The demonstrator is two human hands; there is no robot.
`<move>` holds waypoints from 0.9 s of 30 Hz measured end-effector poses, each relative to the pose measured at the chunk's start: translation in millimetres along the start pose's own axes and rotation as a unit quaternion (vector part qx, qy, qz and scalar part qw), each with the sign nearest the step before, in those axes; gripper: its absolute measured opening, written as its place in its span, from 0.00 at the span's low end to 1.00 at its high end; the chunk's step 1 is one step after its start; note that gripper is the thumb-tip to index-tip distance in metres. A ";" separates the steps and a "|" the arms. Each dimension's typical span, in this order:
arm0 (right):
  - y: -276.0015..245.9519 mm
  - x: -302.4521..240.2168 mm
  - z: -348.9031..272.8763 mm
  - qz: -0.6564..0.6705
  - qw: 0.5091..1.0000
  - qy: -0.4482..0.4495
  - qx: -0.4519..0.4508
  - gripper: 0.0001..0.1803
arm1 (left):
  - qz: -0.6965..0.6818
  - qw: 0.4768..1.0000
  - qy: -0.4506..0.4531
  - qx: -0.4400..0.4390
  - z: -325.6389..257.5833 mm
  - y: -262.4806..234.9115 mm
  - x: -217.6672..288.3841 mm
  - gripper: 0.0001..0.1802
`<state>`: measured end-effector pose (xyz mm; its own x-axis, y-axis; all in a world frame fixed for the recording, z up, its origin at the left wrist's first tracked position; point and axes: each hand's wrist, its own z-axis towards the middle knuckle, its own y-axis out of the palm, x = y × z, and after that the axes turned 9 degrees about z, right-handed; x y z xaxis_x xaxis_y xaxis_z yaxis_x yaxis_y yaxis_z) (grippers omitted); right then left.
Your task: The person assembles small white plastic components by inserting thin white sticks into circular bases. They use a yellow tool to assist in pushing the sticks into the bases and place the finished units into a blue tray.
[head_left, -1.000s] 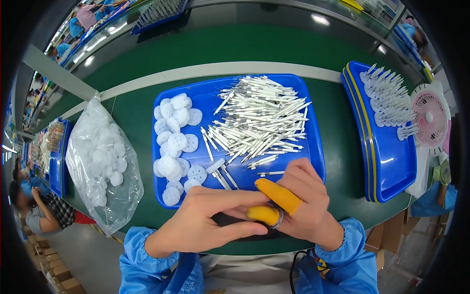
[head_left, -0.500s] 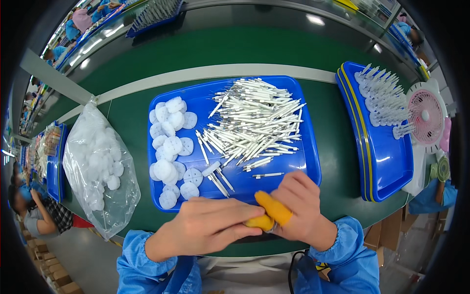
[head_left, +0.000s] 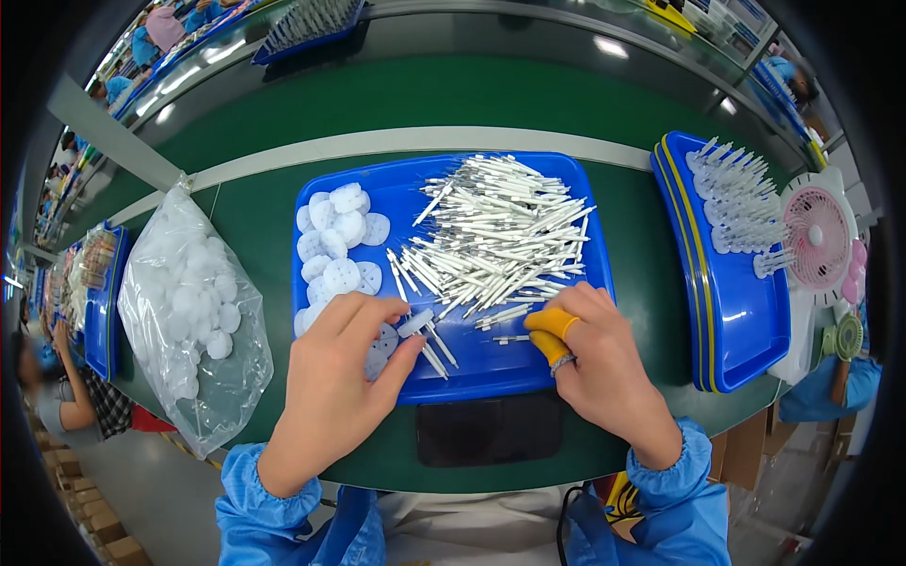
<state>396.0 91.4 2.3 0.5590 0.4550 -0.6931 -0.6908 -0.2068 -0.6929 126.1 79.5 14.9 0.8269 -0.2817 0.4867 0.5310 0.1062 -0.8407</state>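
My left hand (head_left: pixel 344 368) reaches over the near left part of a blue tray (head_left: pixel 491 382). Its thumb and fingertips are apart, on either side of a small white disc (head_left: pixel 415 323) that has white sticks standing from it. Yellow covers sit on two fingers of my right hand (head_left: pixel 595 354). Those fingers pinch the end of a loose white stick (head_left: pixel 511 338) with a thin grey part, lying in the tray. A heap of similar sticks (head_left: pixel 510 236) fills the tray's right side. Round white discs (head_left: pixel 340 274) with small holes lie along its left side, some behind my left hand.
A clear bag of white discs (head_left: pixel 193 302) lies left. Stacked blue trays (head_left: pixel 746 340) on the right hold discs with upright sticks (head_left: pixel 736 198), beside a pink fan (head_left: pixel 817 236). A dark flat phone-like object (head_left: pixel 489 431) lies before me. Other people work farther off.
My hands were together before the tray's near edge and have parted. The left went to the disc with sticks, the right to the loose stick. The dark flat object is uncovered.
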 end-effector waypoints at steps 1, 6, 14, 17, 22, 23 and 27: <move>0.1 -2.0 0.3 -0.010 1.000 0.006 -0.005 0.15 | 0.005 1.000 0.014 0.002 1.8 2.5 -0.1 0.12; 0.9 -4.4 7.6 -0.064 0.995 0.006 -0.083 0.12 | 0.045 0.997 0.032 -0.052 6.8 9.1 -2.1 0.10; 4.1 -40.0 13.0 0.198 0.980 -0.004 0.020 0.20 | -0.220 0.971 -0.023 -0.087 15.5 -0.9 18.2 0.07; 6.0 -32.5 9.5 0.142 0.989 -0.041 0.032 0.22 | -0.244 0.966 -0.022 -0.080 14.1 4.1 21.5 0.08; 9.9 -22.7 3.4 0.136 0.989 -0.060 0.009 0.22 | -0.215 0.976 -0.010 -0.046 11.1 12.5 22.7 0.10; 10.2 -21.1 3.5 0.129 0.990 -0.062 0.007 0.22 | -0.215 0.976 -0.011 -0.044 10.2 14.1 22.6 0.11; 11.9 -18.8 6.7 0.090 0.993 -0.066 0.047 0.21 | -0.205 0.978 -0.008 -0.032 6.5 19.2 21.0 0.11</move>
<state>374.3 86.2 8.4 0.3621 0.5298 -0.7670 -0.8174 -0.2151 -0.5344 154.9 81.9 10.5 0.5495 -0.2726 0.7897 0.8065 -0.0735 -0.5866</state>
